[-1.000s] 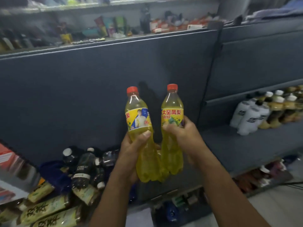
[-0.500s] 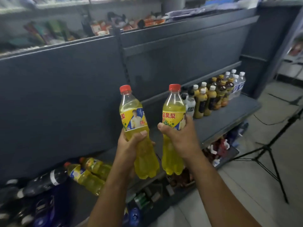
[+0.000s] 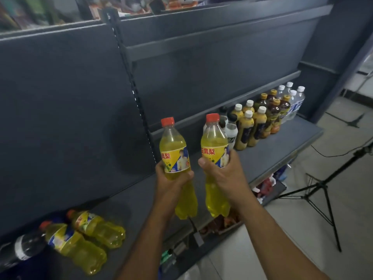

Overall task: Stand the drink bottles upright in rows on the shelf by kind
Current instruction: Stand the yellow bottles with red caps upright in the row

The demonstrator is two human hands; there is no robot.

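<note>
My left hand (image 3: 171, 179) grips a yellow soda bottle (image 3: 174, 146) with a red cap, held upright. My right hand (image 3: 226, 174) grips a second yellow soda bottle (image 3: 215, 142) of the same kind, also upright. Both hang in the air in front of the grey shelf (image 3: 268, 150). On that shelf stand upright rows: white bottles (image 3: 231, 134), yellow bottles with white caps (image 3: 250, 126), dark bottles with yellow caps (image 3: 274, 112) and clear water bottles (image 3: 294, 102). Two more yellow soda bottles (image 3: 84, 237) lie on their sides at the lower left, beside a lying dark cola bottle (image 3: 24, 249).
A black shelf upright (image 3: 133, 85) splits the grey back panel. A lower shelf (image 3: 268, 186) holds mixed packets. A black tripod (image 3: 321, 190) stands on the tiled floor at the right. Blurred goods fill the top ledge (image 3: 141, 9).
The view has swung right, so the standing rows now sit closer behind my right hand. Both hands still hold their bottles upright, now slightly farther apart.
</note>
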